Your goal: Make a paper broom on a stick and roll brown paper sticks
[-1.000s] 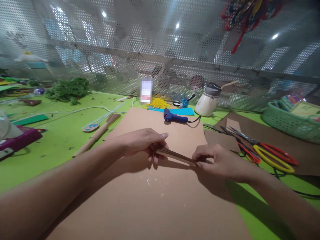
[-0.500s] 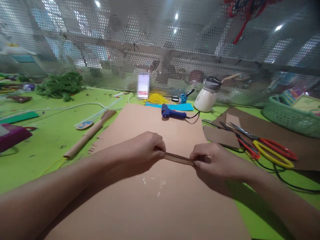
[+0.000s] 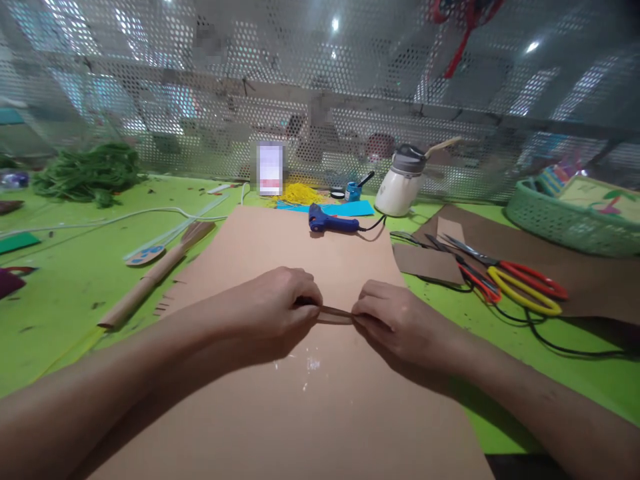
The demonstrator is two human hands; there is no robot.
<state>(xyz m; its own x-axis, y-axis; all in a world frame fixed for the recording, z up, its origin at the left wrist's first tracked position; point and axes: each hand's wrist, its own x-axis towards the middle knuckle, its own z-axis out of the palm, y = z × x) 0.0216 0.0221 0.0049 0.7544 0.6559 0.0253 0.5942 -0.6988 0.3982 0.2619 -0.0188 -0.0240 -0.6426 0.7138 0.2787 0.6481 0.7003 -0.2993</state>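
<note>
Between my two hands stretches a narrow folded strip of brown paper [image 3: 336, 315]. My left hand [image 3: 283, 301] is closed, pinching the strip's left part between thumb and fingers. My right hand [image 3: 395, 317] grips its right part the same way, so only a short middle length shows. Both hands are over a large sheet of tan paper [image 3: 300, 420], which has some shiny marks on it just below the strip. Farther up on that sheet lies a blue glue gun [image 3: 333, 221] with a black cord.
Scissors with red and yellow handles [image 3: 525, 287] and a piece of brown card [image 3: 427, 263] lie to the right, before a green basket [image 3: 565, 223]. A white jar [image 3: 399, 190] stands behind. On the left are a rolled paper tube [image 3: 150, 283] and green strands [image 3: 87, 173].
My right hand has moved left along the strip, closer to my left hand, so less of the strip shows. The whole view has shifted slightly.
</note>
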